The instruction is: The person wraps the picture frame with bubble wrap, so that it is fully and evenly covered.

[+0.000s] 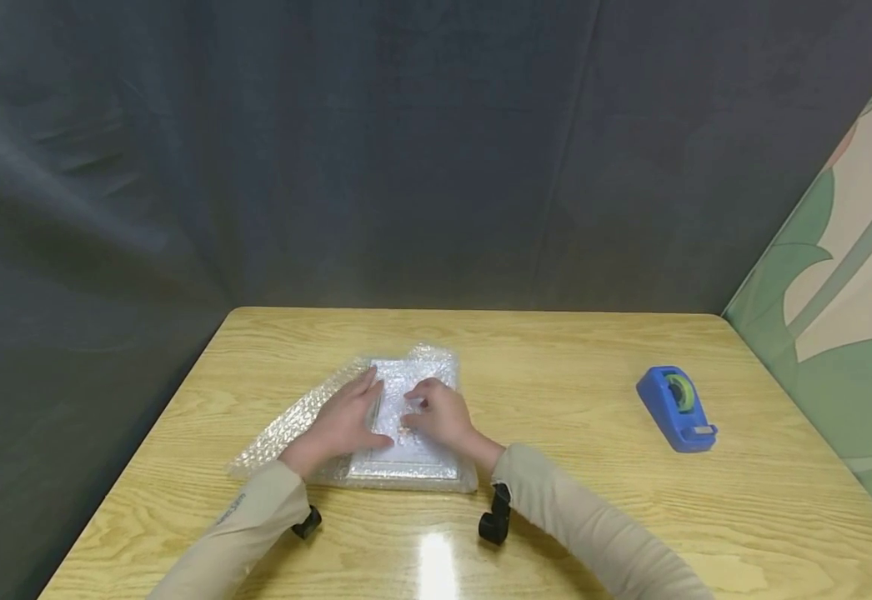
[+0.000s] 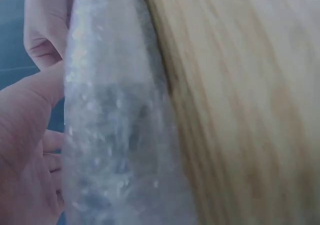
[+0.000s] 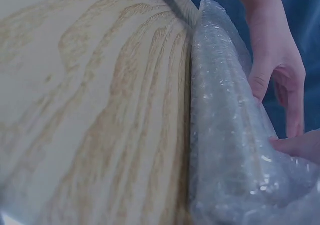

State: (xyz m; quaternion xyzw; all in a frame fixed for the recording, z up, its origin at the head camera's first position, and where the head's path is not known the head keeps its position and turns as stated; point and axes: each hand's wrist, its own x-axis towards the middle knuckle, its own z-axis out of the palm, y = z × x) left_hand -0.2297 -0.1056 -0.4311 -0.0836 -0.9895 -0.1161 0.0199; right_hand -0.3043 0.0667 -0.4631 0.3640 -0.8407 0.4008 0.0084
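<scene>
A flat rectangular picture frame (image 1: 403, 469) with a pale front lies wrapped in clear bubble wrap (image 1: 301, 421) on the wooden table. My left hand (image 1: 342, 421) rests over its left side, fingers extended and thumb reaching across the front. On the right part of the front, my right hand (image 1: 443, 414) touches the wrap with thumb and index fingertips, a gap showing between them. Its other fingers are bent under the palm. From the right wrist, the wrapped edge (image 3: 225, 120) appears close up, with the left hand (image 3: 277, 60) beyond it.
A blue tape dispenser (image 1: 679, 412) with a greenish roll stands at the right of the table (image 1: 556, 367). Loose bubble wrap spreads out left of the frame. A dark curtain (image 1: 406, 167) hangs behind, and a flower-patterned panel (image 1: 849, 333) borders the right side.
</scene>
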